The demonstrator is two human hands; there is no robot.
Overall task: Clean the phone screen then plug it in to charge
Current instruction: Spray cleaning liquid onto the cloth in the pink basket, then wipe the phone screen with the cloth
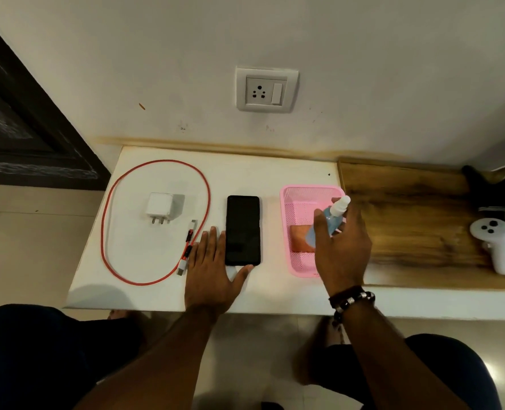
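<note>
Two hands over surface (pixel 245 167), right hand (pixel 344 247) grasping spray bottle (pixel 332 221), lower bottle hidden by fingers, cloth (pixel 300 239) in pink basket (pixel 297 196) partly covered, left hand (pixel 212 273) released, flat beside phone (pixel 243 230).

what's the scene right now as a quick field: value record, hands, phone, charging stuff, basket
left hand: flat on the table, fingers straight, beside the phone
right hand: grips the spray bottle over the basket
phone: screen up, dark, not plugged in
charger: lying inside the cable loop
cable: red, looped, both ends free
basket: pink, holds a cloth
socket: on the wall, nothing in it
</note>
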